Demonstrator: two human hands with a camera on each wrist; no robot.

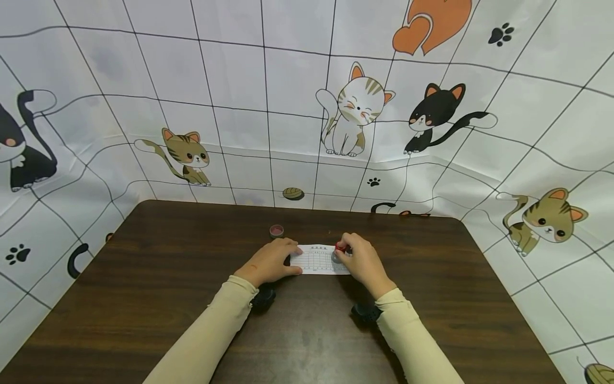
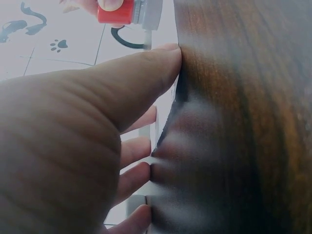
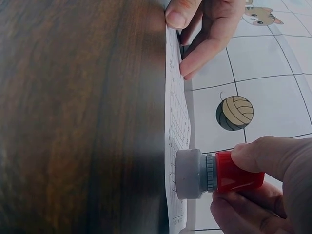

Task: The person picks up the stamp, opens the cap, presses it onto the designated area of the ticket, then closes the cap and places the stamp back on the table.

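Observation:
A small white sheet of paper (image 1: 314, 259) printed with a grid lies on the dark wooden table. My right hand (image 1: 361, 262) pinches the red handle of a stamp (image 3: 195, 174), whose grey round base stands on the paper's right part. In the right wrist view, the thumb lies along one side of the handle and fingers along the other. At the paper's left end, my left hand (image 1: 274, 263) rests with fingers extended, thumb at the near edge and a fingertip at the far edge. The left wrist view shows that thumb (image 2: 146, 73) pressing the edge.
A small round cap (image 1: 276, 231) with a reddish inside sits on the table beyond the left hand. Behind and beside the brown table (image 1: 192, 224) hangs a white sheet (image 1: 240, 122) printed with cats and grid lines. Each wrist carries a dark camera.

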